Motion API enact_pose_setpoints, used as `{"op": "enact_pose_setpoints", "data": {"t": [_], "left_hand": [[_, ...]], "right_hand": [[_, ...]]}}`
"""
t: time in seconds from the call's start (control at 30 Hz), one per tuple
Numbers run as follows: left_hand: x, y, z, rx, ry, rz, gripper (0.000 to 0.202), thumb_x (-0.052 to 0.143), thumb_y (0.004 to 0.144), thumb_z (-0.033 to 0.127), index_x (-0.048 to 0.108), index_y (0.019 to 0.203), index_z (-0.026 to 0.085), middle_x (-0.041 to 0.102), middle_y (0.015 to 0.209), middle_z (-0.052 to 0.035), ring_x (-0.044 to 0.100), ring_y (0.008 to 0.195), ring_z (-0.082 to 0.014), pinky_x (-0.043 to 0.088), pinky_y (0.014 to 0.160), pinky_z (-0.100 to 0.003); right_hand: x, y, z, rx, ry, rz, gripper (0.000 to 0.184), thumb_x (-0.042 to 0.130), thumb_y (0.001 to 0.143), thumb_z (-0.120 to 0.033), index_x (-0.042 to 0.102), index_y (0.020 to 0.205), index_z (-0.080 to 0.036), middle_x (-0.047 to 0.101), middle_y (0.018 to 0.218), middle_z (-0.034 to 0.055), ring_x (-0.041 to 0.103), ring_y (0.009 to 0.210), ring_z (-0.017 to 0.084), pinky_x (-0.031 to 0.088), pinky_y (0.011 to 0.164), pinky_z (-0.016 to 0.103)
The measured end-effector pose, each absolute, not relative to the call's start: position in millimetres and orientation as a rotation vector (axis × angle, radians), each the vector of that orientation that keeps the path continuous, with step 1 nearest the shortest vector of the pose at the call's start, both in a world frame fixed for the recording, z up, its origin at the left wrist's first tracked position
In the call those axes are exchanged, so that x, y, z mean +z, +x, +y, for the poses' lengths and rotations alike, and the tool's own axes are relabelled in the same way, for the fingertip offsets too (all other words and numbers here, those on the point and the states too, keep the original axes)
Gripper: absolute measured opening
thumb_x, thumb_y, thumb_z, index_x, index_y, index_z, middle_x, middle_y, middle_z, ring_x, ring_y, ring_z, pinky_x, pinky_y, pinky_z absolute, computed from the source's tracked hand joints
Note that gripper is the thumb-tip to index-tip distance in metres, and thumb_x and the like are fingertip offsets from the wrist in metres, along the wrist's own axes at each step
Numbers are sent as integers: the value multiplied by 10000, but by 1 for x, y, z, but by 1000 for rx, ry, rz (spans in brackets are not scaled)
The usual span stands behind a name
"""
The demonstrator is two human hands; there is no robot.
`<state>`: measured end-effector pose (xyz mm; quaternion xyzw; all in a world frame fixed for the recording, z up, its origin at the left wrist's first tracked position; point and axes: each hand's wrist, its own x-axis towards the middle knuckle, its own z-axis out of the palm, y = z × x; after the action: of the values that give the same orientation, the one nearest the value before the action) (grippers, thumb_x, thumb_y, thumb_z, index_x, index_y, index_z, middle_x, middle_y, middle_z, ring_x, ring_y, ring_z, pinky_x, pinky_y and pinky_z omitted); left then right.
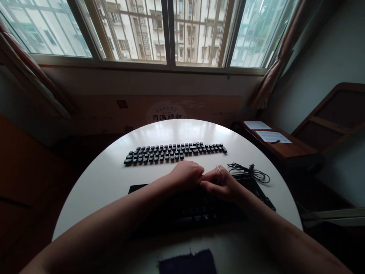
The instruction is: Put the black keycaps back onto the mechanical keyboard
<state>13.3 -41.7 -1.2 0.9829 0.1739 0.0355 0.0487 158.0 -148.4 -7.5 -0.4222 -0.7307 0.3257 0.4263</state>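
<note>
A black keyboard (196, 209) lies on the white round table, partly hidden under my forearms, with some keys still seated along its near side. Both hands meet above its far edge. My left hand (188, 171) is closed, its fingertips against those of the right; whatever they pinch is hidden. My right hand (222, 182) is closed around a thin wire keycap puller (218, 169), whose crossed wires stick up above the fingers. Beyond the hands, loose black keycaps (159, 154) stand in several rows.
A coiled black cable (256, 175) lies right of the keyboard. A dark cloth (188, 262) with frayed edges rests at the near side of the white table (94, 190). Papers (273, 137) and a pen (275, 142) lie on a wooden surface at right. Windows stand behind.
</note>
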Motion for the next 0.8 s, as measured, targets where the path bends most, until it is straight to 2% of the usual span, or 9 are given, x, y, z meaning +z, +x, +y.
{"op": "enact_pose_setpoints", "data": {"t": [0.23,0.33,0.47,0.53,0.63,0.7,0.8], "left_hand": [[-10,13,-35,148,2920,384,212,590,845,288,686,679,197,709,734,-37,624,626,-181,386,529,-255],[-12,12,-33,180,2942,364,228,582,871,324,711,729,202,722,758,-46,647,664,-202,407,552,-266],[-15,10,-32,143,2980,361,276,548,905,389,743,830,209,743,810,-60,671,729,-226,434,590,-274],[-15,9,-31,131,2973,360,312,523,918,420,747,870,207,747,832,-65,677,746,-232,441,598,-278],[-16,9,-30,109,2969,381,333,517,913,425,738,826,191,744,832,-78,684,769,-246,446,595,-281],[-16,9,-30,77,2973,401,348,510,914,431,726,802,183,737,819,-87,687,777,-255,451,595,-285],[-16,10,-31,18,2969,417,379,478,933,455,716,831,178,729,813,-94,684,766,-259,462,599,-296]], "right_hand": [[-15,159,-148,767,-1132,-1761,415,558,898,-304,410,533,-171,288,516,-57,275,481,68,242,466,225],[-14,156,-150,639,-1234,-1726,389,521,907,-300,422,552,-175,313,523,-52,305,488,77,254,476,229],[0,148,-158,435,-1375,-1658,410,513,916,-304,362,553,-188,281,530,-55,288,500,82,252,485,233],[9,142,-164,439,-1431,-1639,395,514,929,-321,398,577,-185,324,542,-50,327,517,90,281,504,233],[15,136,-174,622,-1507,-1669,347,527,945,-371,486,658,-180,406,567,-44,379,533,102,314,522,234],[10,134,-179,732,-1547,-1648,353,508,963,-417,509,699,-183,426,575,-42,382,529,106,316,516,236],[-10,133,-185,694,-1550,-1469,404,458,990,-471,501,707,-185,443,600,-31,387,543,111,331,524,237]]}}
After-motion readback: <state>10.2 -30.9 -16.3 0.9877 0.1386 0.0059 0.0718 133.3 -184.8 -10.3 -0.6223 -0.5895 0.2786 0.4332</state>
